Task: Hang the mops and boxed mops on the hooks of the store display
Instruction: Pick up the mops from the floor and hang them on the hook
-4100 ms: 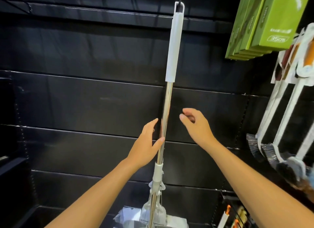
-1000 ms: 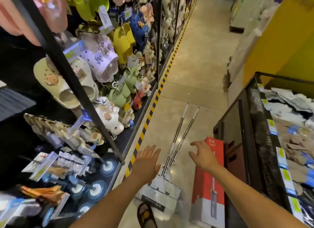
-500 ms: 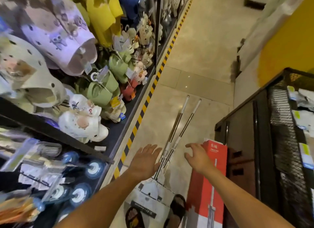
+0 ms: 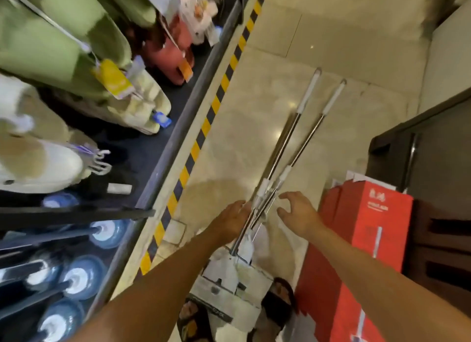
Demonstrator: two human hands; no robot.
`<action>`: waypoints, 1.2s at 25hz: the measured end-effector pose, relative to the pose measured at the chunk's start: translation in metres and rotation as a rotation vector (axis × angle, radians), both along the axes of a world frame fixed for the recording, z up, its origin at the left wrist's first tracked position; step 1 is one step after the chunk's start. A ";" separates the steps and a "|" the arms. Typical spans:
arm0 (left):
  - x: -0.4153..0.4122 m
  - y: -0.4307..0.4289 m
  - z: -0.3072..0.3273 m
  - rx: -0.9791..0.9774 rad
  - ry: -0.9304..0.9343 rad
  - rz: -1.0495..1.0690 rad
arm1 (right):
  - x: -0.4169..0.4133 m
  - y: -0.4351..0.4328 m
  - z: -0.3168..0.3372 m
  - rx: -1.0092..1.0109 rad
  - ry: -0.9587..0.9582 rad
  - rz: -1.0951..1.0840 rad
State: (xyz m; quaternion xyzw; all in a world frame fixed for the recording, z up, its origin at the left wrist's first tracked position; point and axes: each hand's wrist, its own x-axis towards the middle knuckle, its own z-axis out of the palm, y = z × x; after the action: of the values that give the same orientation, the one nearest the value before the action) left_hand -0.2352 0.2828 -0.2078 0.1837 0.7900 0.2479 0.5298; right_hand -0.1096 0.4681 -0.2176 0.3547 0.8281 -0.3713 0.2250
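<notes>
Down in the head view, two mops point(image 4: 288, 148) lie crossed on the floor point(image 4: 331, 36), beside the red boxed mop point(image 4: 356, 252). Left hand point(image 4: 233, 217) and right hand point(image 4: 297, 210) flank the shafts, fingers spread, gripping nothing. Lifting one shaft could likely snag and drag the other.

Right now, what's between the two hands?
Head view: the lower shafts of the two mops on the floor run between the left hand and the right hand. Neither hand has closed on them.
</notes>
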 end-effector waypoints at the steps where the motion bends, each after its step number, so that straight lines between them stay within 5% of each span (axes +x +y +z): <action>1: -0.001 0.011 -0.027 0.011 -0.083 0.074 | -0.001 0.005 -0.027 -0.001 -0.003 0.003; 7: -0.002 0.064 -0.158 0.020 -0.343 0.552 | 0.005 0.037 -0.148 -0.048 0.079 -0.200; 11: 0.003 0.089 -0.205 0.065 -0.372 0.504 | 0.000 0.054 -0.187 -0.223 0.181 -0.697; 14: 0.003 0.095 -0.227 0.064 -0.388 0.388 | 0.002 0.058 -0.199 -0.268 0.208 -0.760; 21: 0.004 0.081 -0.191 0.050 -0.292 0.483 | -0.027 0.060 -0.161 -0.386 0.252 -0.764; 30: 0.001 0.054 -0.110 -0.009 -0.403 0.466 | -0.093 0.052 -0.084 -0.811 0.377 -0.978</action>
State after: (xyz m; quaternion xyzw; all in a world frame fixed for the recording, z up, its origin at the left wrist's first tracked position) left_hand -0.2338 0.3372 -0.3178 -0.0575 0.6910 0.3905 0.6056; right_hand -0.2029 0.5197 -0.3014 0.5057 0.3914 -0.7688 -0.0026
